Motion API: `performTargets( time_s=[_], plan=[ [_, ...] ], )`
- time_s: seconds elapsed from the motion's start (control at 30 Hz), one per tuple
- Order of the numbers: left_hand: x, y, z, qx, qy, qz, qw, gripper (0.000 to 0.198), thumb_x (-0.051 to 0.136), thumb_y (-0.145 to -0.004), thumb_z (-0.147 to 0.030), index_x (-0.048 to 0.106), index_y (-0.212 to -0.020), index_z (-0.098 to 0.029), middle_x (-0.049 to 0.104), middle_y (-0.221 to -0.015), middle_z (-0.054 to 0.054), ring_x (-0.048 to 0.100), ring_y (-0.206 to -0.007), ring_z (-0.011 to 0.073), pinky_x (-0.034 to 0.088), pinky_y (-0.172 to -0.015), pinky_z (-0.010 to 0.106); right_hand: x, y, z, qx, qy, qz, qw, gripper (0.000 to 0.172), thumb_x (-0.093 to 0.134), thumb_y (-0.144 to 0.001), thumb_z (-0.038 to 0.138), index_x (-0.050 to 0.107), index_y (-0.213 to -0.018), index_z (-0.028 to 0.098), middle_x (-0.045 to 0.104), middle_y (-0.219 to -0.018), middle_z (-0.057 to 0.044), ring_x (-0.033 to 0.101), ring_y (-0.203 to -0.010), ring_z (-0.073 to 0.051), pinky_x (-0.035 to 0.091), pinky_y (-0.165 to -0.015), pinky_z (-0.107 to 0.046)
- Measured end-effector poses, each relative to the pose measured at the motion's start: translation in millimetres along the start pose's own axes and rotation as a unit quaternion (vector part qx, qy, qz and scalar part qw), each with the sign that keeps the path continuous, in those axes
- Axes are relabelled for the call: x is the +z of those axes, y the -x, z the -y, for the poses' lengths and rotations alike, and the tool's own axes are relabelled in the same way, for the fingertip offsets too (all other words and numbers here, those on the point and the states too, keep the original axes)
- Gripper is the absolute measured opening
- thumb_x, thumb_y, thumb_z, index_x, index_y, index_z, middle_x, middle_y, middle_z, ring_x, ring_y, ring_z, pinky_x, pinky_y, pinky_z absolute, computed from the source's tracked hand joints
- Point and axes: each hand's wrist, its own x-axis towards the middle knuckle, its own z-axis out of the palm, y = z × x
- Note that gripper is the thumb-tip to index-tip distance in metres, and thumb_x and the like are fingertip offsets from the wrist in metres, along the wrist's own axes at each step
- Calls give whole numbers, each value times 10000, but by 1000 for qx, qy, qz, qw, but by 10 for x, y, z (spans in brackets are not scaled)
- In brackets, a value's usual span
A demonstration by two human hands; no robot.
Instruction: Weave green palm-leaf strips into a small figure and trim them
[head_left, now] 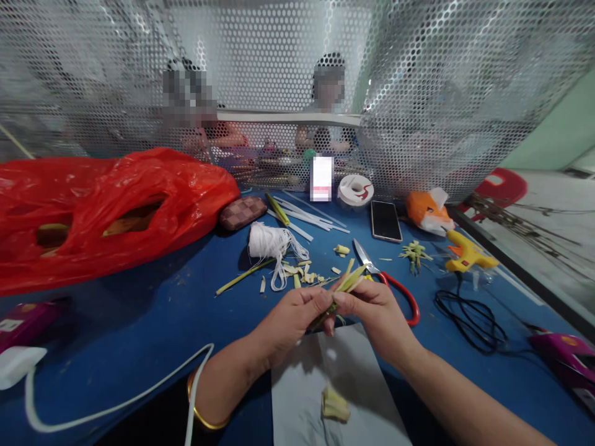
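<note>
Both my hands meet over the near edge of the table, pinching a small bundle of yellow-green leaf strips [352, 280] between thumbs and fingers. My left hand [302, 310] grips its lower left part, and my right hand [379, 306] closes on it from the right. The strips fan upward past my fingertips; their lower ends are mostly covered by my fingers. Just beyond my right hand lie scissors [400, 296] with red handles, blades apart. Below my hands is a white sheet of paper [297, 396] with a short pale-yellow piece [335, 406] on it.
A spool of white cord [264, 240], leaf scraps [304, 272] and white strips [307, 217] lie beyond my hands. A red plastic bag [195, 186] fills the left. Rightward are a phone [385, 221], a yellow glue gun [470, 253] and its black cable [474, 322]. Two people sit behind the perforated screen [274, 62].
</note>
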Motion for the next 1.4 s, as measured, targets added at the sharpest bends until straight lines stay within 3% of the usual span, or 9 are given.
performTargets(
  time_s=[0.2,0.47,0.63,0.8,0.97,1.13,1.27,1.4],
  plan=[
    [1,-11,26,2,25,-1,1000,389,730,-764,-515,708,-761,-126,552,-567,-19,487,-563,100,390,-647,254,15,1,-23,11,-39,-20,999,139,754,-792,318,732,-765,184,645,-586,16,636,-510,-144,527,-535,-270],
    [10,2,9,-31,26,-7,999,333,796,-700,-443,701,-754,-129,584,-620,-10,487,-566,93,358,-590,236,35,4,19,2,7,-55,998,214,818,-707,352,715,-667,169,619,-571,15,536,-518,-100,445,-514,-221],
    [30,6,20,0,3,-26,1000,259,799,-702,-356,664,-709,-135,633,-706,12,496,-630,98,369,-630,229,57,2,-20,53,-90,-94,990,239,850,-631,341,701,-632,155,599,-545,19,485,-500,-80,388,-501,-201],
    [51,0,9,45,9,4,999,296,799,-706,-364,618,-637,-141,641,-719,24,526,-704,123,376,-661,233,61,16,-43,85,-163,-105,977,260,883,-578,320,710,-648,139,580,-499,27,450,-453,-61,364,-474,-189],
    [35,-7,14,54,6,10,998,304,805,-715,-379,633,-644,-138,630,-695,18,526,-685,115,379,-663,228,68,38,-59,68,-173,-99,977,248,870,-623,314,695,-658,141,565,-487,40,472,-453,-64,388,-478,-186],
    [28,-11,41,-6,33,-2,999,346,744,-770,-473,700,-749,-131,645,-676,32,558,-670,122,418,-692,240,59,6,-58,105,-146,-85,980,291,820,-688,380,633,-635,164,578,-511,31,534,-436,-111,414,-474,-239],
    [23,-21,42,-38,31,-46,998,302,794,-730,-422,718,-780,-134,654,-702,26,551,-638,107,439,-688,237,26,-15,-42,44,-42,-123,991,330,787,-736,426,639,-631,150,569,-558,21,476,-511,-87,381,-509,-218],
    [17,-22,36,-38,85,-56,994,323,814,-706,-433,727,-799,-135,635,-684,13,552,-625,102,454,-682,239,-4,-16,1,-2,-22,-145,989,324,747,-774,475,693,-872,171,619,-673,13,511,-583,-96,431,-569,-216]
  ],
)
